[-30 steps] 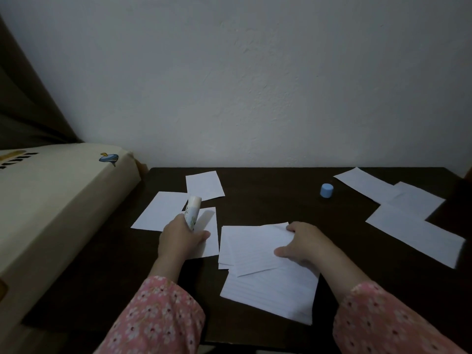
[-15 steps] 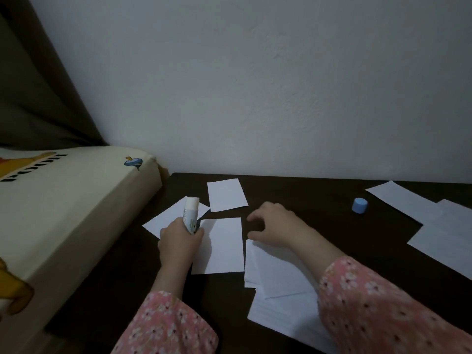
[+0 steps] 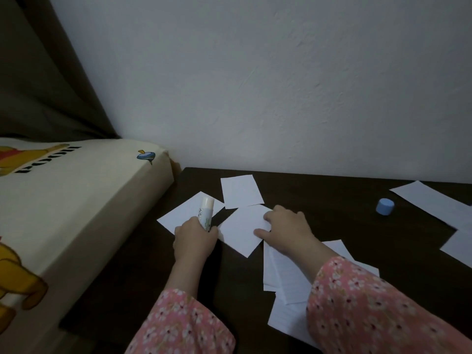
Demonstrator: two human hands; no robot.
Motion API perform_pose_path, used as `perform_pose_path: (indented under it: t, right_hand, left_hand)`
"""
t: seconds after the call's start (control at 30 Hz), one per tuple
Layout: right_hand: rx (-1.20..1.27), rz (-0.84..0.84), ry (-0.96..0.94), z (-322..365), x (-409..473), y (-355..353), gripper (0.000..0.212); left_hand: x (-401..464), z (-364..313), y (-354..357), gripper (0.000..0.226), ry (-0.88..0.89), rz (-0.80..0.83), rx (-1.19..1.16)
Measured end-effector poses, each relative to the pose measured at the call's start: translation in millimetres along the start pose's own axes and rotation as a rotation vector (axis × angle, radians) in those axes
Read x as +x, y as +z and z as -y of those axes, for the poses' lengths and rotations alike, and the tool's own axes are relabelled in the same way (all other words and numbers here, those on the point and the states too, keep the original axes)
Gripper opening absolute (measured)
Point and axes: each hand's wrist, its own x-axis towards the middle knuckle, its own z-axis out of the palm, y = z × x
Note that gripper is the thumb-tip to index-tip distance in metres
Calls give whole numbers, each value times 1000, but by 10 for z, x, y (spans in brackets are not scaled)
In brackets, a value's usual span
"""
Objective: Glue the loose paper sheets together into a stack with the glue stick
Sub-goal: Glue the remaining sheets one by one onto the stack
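Head view: hands at work on a dark table (image 3: 332,200) pushed against a white wall. My left hand (image 3: 195,240) curls round the uncapped glue stick (image 3: 205,212), tip raised, I judge to keep glue off the wood; its blue cap (image 3: 385,206) stands well apart toward the far right corner. My right hand (image 3: 287,227) lies on a small blank sheet (image 3: 240,231) just beside the stick, fingers bent and pressing it flat, apparently to drag it toward the lined stack (image 3: 286,290) at the near edge. Two more small sheets (image 3: 241,191) wait near the far left corner; larger ones (image 3: 431,200) sit along the right edge.
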Motion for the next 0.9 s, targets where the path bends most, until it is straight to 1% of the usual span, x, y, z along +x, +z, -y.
perform_pose_path:
  t: [0.13,0.27,0.33,0.4,0.5,0.57,0.63,0.77,0.83,0.9]
  right_hand:
    - [-40,-34,152,-152,-16,27,58]
    - [-136,-13,275,-320,-61,1,62]
    - [-156,-34,293,-421,-93,-11,53]
    - [-135,-65,279,-535,-124,-44,44]
    - [-51,-101,222,-745,-172,-69,33]
    - [7,-122,202,-871,-209,-57,32]
    - [63,-136,218,-967,-248,-41,32]
    - [119,-139,195,-1101,-310,-6,30]
    - [111,-137,190,-1179,-337,2,32]
    - [120,-132,189,-1257,-365,4,31]
  left_hand:
    - [-34,-33,-15,49,4,-8,49]
    - [-96,-145,-6,44,35,-55,115]
    - [-132,-247,18,43,61,-81,97]
    - [-177,-366,78,43,107,-73,38]
    - [-280,-531,233,41,233,0,-19]
    - [-363,-637,329,39,310,58,-35]
    - [-442,-746,400,42,370,146,-68]
    - [-604,-884,480,43,472,326,-85]
    - [-641,-899,511,45,510,383,-62]
    - [-649,-900,507,50,507,417,-64]
